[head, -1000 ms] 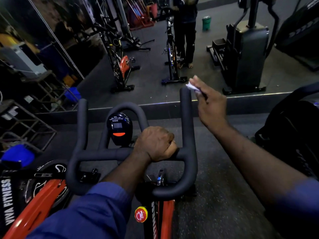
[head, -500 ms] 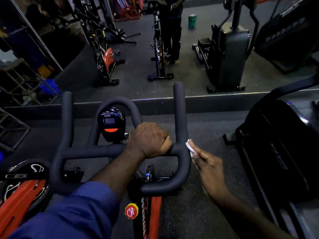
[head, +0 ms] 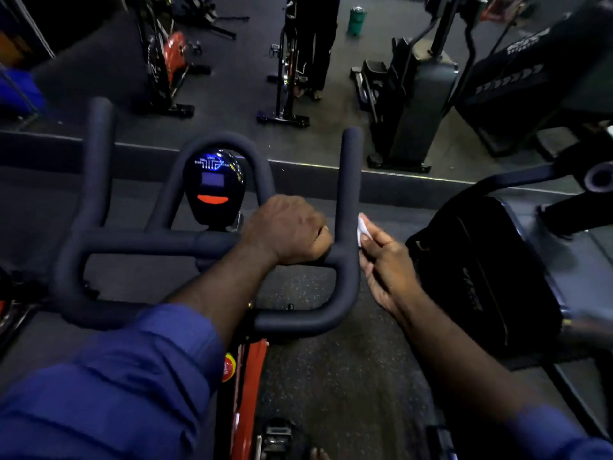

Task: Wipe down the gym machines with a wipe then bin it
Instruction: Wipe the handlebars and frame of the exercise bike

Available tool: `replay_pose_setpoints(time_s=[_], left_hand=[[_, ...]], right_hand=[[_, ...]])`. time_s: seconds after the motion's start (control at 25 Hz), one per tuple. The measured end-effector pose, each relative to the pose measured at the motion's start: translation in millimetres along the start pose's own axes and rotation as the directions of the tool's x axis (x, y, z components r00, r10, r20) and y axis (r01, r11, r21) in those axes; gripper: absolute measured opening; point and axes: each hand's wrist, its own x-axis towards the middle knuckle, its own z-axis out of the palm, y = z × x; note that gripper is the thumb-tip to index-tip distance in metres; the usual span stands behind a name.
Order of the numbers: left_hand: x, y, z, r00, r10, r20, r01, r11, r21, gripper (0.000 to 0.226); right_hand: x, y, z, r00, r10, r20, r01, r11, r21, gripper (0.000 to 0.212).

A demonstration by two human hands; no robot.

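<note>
Head view: left hand curls round the crossbar of the black handlebar on a spin bike. Right hand pinches a white wipe against the right upright prong's outer side (console lit, between the prongs).

Small white wipe mostly hidden in curled fingers, red spin-bike frame cut off below, standing person cropped above the legs

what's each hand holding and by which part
The left hand grips the bike's handlebar at its crossbar, by the right upright; the right hand pinches the white wipe by its near end.
</note>
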Motion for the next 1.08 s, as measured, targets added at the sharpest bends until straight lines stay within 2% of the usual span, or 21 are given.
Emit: replay_pose_setpoints(time_s=[0.12,0.16,0.28,0.32,0.44,0.52,0.6,0.68,0.76,0.88,0.96,1.08], left_hand=[[-13,4,-4,0.999,-0.008,-0.043,0.002,0.993,-0.119,0.026],[-21,7,-4,0.997,-0.042,-0.069,0.027,0.978,-0.208,0.018],[-59,29,-2,0.971,-0.223,-0.088,0.135,0.813,-0.567,0.007],[-74,39,-5,0.953,-0.292,-0.076,0.182,0.758,-0.626,0.009],[-115,65,-15,0.868,-0.497,-0.024,0.360,0.661,-0.658,0.008],[-136,84,-24,0.781,-0.624,0.019,0.471,0.568,-0.675,0.011],[-156,107,-35,0.686,-0.728,0.010,0.530,0.490,-0.692,0.012],[-178,131,-47,0.580,-0.814,0.032,0.593,0.395,-0.702,0.020],[-205,155,-61,0.454,-0.884,0.111,0.643,0.239,-0.727,0.019],[-265,203,-83,0.273,-0.944,0.186,0.655,0.040,-0.755,0.014],[-318,248,-106,0.123,-0.967,0.222,0.667,-0.085,-0.741,0.015],[-393,305,-151,-0.051,-0.971,0.232,0.681,-0.204,-0.703,0.012]], right_hand=[[-48,26,-12,0.999,0.035,-0.023,-0.034,0.999,0.035,0.038],[-58,31,-13,0.998,0.056,-0.032,-0.053,0.995,0.079,0.040],[-82,36,-10,0.991,0.113,-0.068,-0.096,0.973,0.210,0.042],[-88,37,-9,0.988,0.133,-0.080,-0.111,0.966,0.233,0.042],[-112,42,-7,0.980,0.177,-0.088,-0.155,0.964,0.214,0.044],[-129,45,-10,0.973,0.219,-0.079,-0.197,0.955,0.222,0.044],[-146,48,-13,0.954,0.301,-0.006,-0.291,0.927,0.237,0.043],[-172,54,-16,0.906,0.395,0.154,-0.418,0.892,0.172,0.041],[-197,59,-19,0.834,0.448,0.323,-0.487,0.872,0.050,0.036],[-229,68,-25,0.771,0.465,0.435,-0.470,0.877,-0.104,0.023],[-259,78,-29,0.740,0.488,0.463,-0.434,0.872,-0.225,0.015],[-317,96,-14,0.603,0.568,0.561,-0.359,0.820,-0.445,0.016]])
